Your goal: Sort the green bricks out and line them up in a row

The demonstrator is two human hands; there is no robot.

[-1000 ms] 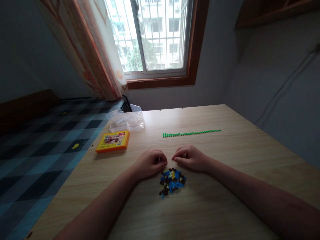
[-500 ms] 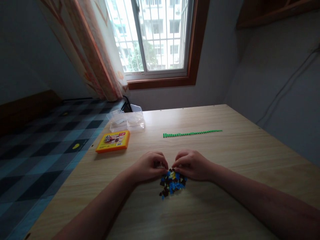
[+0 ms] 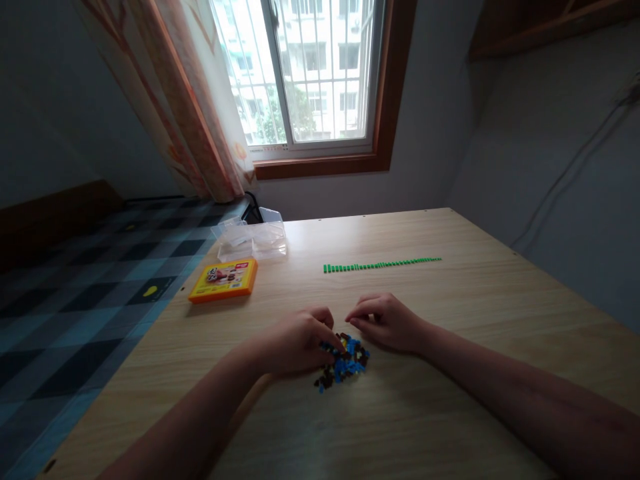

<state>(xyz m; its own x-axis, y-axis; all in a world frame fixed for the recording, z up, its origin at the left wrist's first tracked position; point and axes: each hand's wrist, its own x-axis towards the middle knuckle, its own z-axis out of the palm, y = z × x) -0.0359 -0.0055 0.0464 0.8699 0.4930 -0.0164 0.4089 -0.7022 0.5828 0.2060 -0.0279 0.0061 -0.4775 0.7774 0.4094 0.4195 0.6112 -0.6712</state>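
A loose heap of small toy building bricks (image 3: 351, 365), blue, dark brown and some yellow, lies on the table in front of me. Over the heap's left side reaches my left hand (image 3: 299, 339), its index finger stretched onto the bricks and its thumb lower down, with a gap between them. Just beyond the heap's upper right edge, my right hand (image 3: 389, 323) rests near the tabletop. Its thumb and fingertips come together in a pinch; whatever they hold, if anything, is too small to make out.
A long row of small green bricks (image 3: 373, 267) runs across the table (image 3: 480, 320) beyond my hands. To the left lie a yellow-orange box (image 3: 223, 281) and clear plastic trays (image 3: 254, 241). A bed with a checked cover (image 3: 110, 293) adjoins the table's left side.
My left hand's fingers have come down onto the heap, with the index finger stretched out. My right hand has drawn slightly up and away from the bricks.
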